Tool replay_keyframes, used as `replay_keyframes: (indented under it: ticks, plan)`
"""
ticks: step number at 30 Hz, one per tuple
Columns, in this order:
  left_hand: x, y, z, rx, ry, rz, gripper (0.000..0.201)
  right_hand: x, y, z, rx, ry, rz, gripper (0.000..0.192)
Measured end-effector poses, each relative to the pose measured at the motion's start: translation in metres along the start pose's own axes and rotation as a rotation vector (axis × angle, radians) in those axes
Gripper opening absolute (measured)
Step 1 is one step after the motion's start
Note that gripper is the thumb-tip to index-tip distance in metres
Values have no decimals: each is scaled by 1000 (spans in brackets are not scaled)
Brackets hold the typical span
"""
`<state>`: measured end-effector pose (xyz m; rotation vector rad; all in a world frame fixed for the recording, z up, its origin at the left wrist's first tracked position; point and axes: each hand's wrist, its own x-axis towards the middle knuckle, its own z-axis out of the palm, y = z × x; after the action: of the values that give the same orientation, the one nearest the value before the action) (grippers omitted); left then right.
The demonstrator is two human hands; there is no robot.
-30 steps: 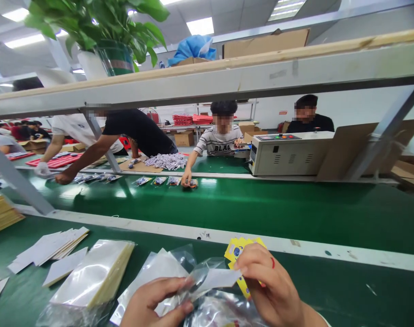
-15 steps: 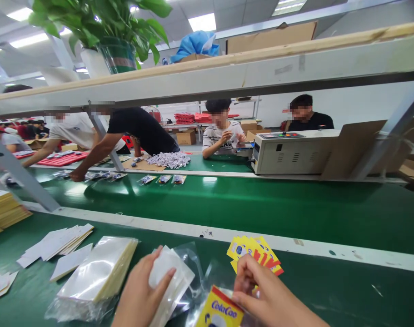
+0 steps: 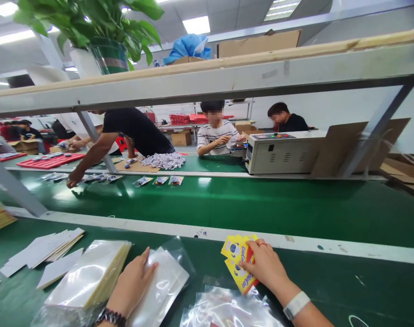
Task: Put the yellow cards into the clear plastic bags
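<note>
My left hand [image 3: 133, 279] grips a stack of clear plastic bags [image 3: 166, 281] with its thumb laid along the top; its other fingers are partly hidden. To the right, my right hand [image 3: 266, 268] pinches yellow and red ColaCao cards [image 3: 241, 272] at the right side of a small fanned group. How many cards are between its fingers I cannot tell. Between the hands, at the bottom edge, lies a pile of loose clear bags [image 3: 227, 306], with a bit of red showing low in it.
Left of my hands lie a wrapped stack of clear sheets [image 3: 87, 270] and loose white cards [image 3: 45, 247]. Beyond a white rail [image 3: 179, 231] runs the green belt [image 3: 227, 200], bearing small packets [image 3: 159, 180]. A shelf [image 3: 207, 77] crosses overhead. Co-workers and a box-shaped machine [image 3: 285, 152] are opposite.
My right hand has moved from the ColaCao card at the front to the fanned cards farther away. That front card is no longer plainly visible. A co-worker's arm reaches slightly differently.
</note>
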<state>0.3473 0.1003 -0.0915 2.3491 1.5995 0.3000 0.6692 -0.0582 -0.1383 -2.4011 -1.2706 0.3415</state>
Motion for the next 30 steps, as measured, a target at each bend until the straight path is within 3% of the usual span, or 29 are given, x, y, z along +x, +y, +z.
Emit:
replay_keyframes:
  ticks: [4,9,11,16,19,22,26,30]
  plan:
    - [2,-4,-4,-115,55,36,54,7,5,3,80,31,34,34]
    - [1,-2,-14,-294,175,73,22,8,7,6,289,57,1,16]
    - [-1,-1,-17,-384,182,95,24,4,7,5,424,40,-43,8]
    - [-13,12,-22,-790,161,57,51,-8,3,-15,688,37,-80,33]
    - [-24,29,-28,-868,85,120,42,-19,-9,-33,829,143,-109,37]
    - [-36,51,-32,-770,63,220,30,-36,-30,-48,984,313,-234,30]
    - [-48,76,-29,-711,79,279,13,-56,-60,-60,1105,417,-436,18]
    - [-54,88,-24,-726,102,374,10,-64,-78,-63,1149,529,-651,17]
